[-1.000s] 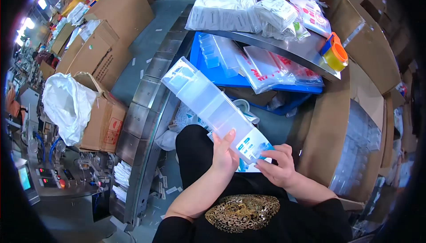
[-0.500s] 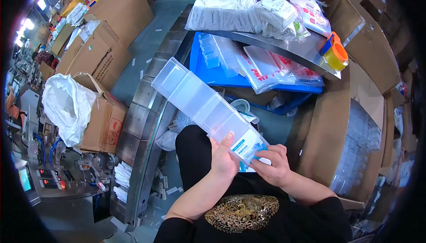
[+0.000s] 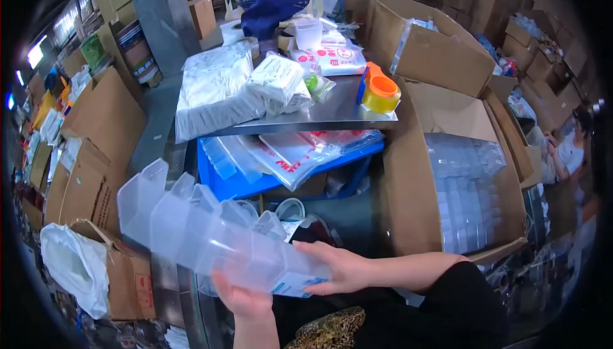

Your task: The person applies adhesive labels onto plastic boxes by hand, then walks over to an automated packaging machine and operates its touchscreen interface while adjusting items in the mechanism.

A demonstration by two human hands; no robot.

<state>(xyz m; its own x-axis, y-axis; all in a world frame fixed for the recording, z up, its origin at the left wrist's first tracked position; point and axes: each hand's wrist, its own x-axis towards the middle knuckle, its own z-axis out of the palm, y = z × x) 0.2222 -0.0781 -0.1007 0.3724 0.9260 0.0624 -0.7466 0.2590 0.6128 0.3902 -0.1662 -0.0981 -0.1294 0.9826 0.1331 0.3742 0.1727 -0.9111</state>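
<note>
A long, translucent plastic compartment box is held up in front of me, tilted, its far end pointing to the upper left. Several compartments run along it, their openings facing up and away. On its near end sits a blue-and-white label. Under the middle of the box, my left hand supports it, with its fingers partly seen through the plastic. My right hand grips the labelled end, thumb below and fingers over the top edge.
To the right, a big cardboard box holds stacked clear plastic boxes. A metal table ahead carries packets and a tape dispenser. Below it is a blue bin. A lined carton stands left; a person sits far right.
My view has swung to the right and up. The compartment box has turned so its openings show from the side, and my left hand has shifted from the labelled end to its underside.
</note>
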